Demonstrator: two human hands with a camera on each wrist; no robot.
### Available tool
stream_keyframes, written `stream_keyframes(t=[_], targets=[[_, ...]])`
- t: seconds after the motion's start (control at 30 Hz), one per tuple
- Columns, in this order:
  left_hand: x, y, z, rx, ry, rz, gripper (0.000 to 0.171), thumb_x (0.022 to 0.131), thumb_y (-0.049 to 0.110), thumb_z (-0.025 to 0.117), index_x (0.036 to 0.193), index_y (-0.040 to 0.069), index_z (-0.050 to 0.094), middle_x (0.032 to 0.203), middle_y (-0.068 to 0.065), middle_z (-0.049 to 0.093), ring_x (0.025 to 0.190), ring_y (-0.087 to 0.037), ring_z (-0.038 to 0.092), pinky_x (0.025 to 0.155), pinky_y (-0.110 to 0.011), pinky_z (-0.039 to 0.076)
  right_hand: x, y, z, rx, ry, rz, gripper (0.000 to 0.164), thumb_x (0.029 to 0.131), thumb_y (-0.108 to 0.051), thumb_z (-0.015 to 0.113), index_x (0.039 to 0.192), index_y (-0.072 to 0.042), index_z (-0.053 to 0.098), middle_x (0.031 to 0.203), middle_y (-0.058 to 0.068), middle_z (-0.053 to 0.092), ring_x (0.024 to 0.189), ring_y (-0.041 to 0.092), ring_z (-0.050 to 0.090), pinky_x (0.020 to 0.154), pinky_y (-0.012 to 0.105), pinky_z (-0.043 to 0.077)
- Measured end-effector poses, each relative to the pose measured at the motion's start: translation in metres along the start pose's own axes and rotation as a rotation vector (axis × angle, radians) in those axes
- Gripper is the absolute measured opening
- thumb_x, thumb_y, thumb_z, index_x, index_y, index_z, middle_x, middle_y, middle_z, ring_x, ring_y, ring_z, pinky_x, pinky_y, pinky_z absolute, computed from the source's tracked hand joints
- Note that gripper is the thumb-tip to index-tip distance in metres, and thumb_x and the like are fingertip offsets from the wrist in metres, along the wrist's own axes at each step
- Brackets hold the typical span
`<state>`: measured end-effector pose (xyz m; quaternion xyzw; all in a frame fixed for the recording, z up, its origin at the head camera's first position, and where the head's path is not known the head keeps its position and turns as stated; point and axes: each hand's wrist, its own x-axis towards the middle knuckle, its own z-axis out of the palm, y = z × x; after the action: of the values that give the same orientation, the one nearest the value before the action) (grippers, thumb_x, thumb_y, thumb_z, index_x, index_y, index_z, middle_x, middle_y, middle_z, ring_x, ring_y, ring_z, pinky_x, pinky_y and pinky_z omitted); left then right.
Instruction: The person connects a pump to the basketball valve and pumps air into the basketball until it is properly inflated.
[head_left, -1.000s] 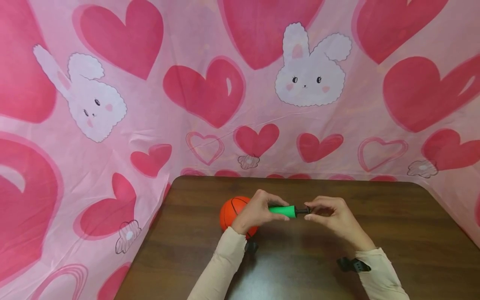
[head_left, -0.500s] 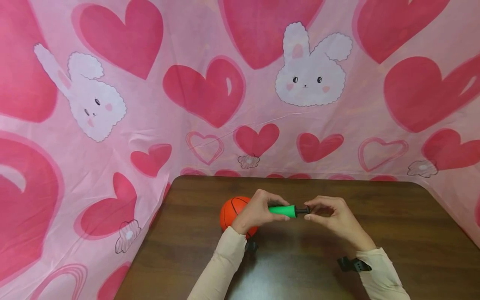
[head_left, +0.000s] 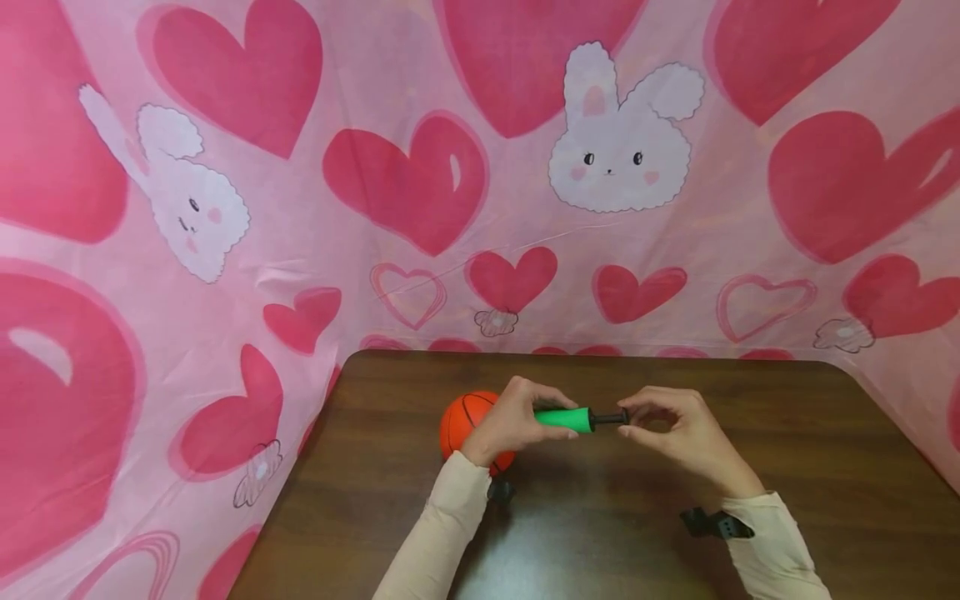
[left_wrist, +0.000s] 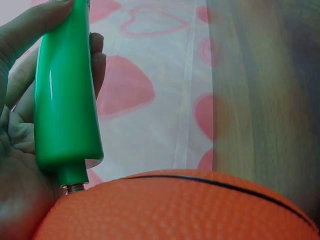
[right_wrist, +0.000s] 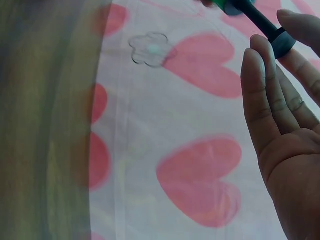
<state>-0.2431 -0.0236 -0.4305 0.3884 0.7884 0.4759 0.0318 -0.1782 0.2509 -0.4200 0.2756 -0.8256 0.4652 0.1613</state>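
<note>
My left hand (head_left: 517, 421) grips the green barrel of a small hand pump (head_left: 566, 420), thumb on one side and fingers round the other. The pump lies sideways, its black plunger rod pointing right. At the rod's end my right hand (head_left: 678, 429) pinches the black handle (right_wrist: 281, 44) between thumb and fingertips. An orange basketball (head_left: 461, 421) with black lines sits on the table behind my left wrist, partly hidden by it. In the left wrist view, the pump's narrow end (left_wrist: 74, 188) meets the ball's edge.
Both hands work over a brown wooden table (head_left: 600, 533). A pink cloth (head_left: 525, 217) with hearts and rabbits hangs behind and to the left of it. Dark wrist mounts (head_left: 716, 523) sit at both cuffs.
My right hand has shifted slightly right, drawing the black plunger rod a little further out of the green barrel. The left hand and the ball stay nearly in place.
</note>
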Motion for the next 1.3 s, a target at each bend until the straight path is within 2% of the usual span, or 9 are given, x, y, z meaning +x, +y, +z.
stream_keyframes(t=[0.23, 0.57, 0.87, 1.17, 1.3], targets=[[-0.001, -0.001, -0.004, -0.007, 0.013, -0.033, 0.029, 0.082, 0.019, 0.090, 0.110, 0.014, 0.083, 0.103, 0.001, 0.081, 0.083, -0.003, 0.064, 0.073, -0.022, 0.058, -0.003, 0.000, -0.025, -0.014, 0.046, 0.009, 0.041, 0.072, 0.015, 0.086, 0.105, -0.009, 0.078, 0.092, -0.002, 0.077, 0.076, 0.005, 0.072, 0.073, 0.017, 0.058], [-0.001, -0.004, -0.007, -0.022, 0.028, -0.040, 0.029, 0.083, 0.019, 0.090, 0.111, 0.014, 0.083, 0.103, 0.000, 0.081, 0.084, -0.005, 0.065, 0.074, -0.022, 0.058, -0.011, 0.002, -0.050, 0.050, 0.112, -0.024, 0.040, 0.071, 0.025, 0.078, 0.104, 0.003, 0.076, 0.094, -0.006, 0.076, 0.078, 0.003, 0.070, 0.070, 0.015, 0.056], [-0.002, -0.003, -0.005, -0.036, 0.029, -0.052, 0.029, 0.083, 0.019, 0.090, 0.110, 0.015, 0.083, 0.102, 0.000, 0.081, 0.083, -0.005, 0.065, 0.073, -0.023, 0.058, -0.011, 0.000, -0.054, 0.064, 0.107, 0.005, 0.039, 0.069, 0.026, 0.078, 0.103, 0.005, 0.075, 0.095, -0.008, 0.077, 0.079, 0.003, 0.070, 0.071, 0.015, 0.056], [-0.003, -0.004, -0.004, -0.027, 0.035, -0.035, 0.029, 0.082, 0.019, 0.090, 0.110, 0.013, 0.083, 0.102, 0.000, 0.081, 0.082, -0.005, 0.065, 0.074, -0.023, 0.059, -0.012, 0.003, -0.052, 0.076, 0.088, -0.013, 0.040, 0.070, 0.027, 0.077, 0.104, 0.007, 0.076, 0.096, -0.010, 0.077, 0.081, 0.003, 0.071, 0.072, 0.015, 0.057], [-0.005, -0.004, -0.005, -0.026, 0.039, -0.050, 0.029, 0.083, 0.019, 0.090, 0.111, 0.013, 0.083, 0.103, 0.000, 0.081, 0.084, -0.005, 0.065, 0.074, -0.023, 0.059, -0.012, 0.002, -0.048, 0.084, 0.068, -0.035, 0.040, 0.071, 0.027, 0.077, 0.107, 0.008, 0.076, 0.096, -0.009, 0.076, 0.082, 0.003, 0.071, 0.072, 0.016, 0.058]])
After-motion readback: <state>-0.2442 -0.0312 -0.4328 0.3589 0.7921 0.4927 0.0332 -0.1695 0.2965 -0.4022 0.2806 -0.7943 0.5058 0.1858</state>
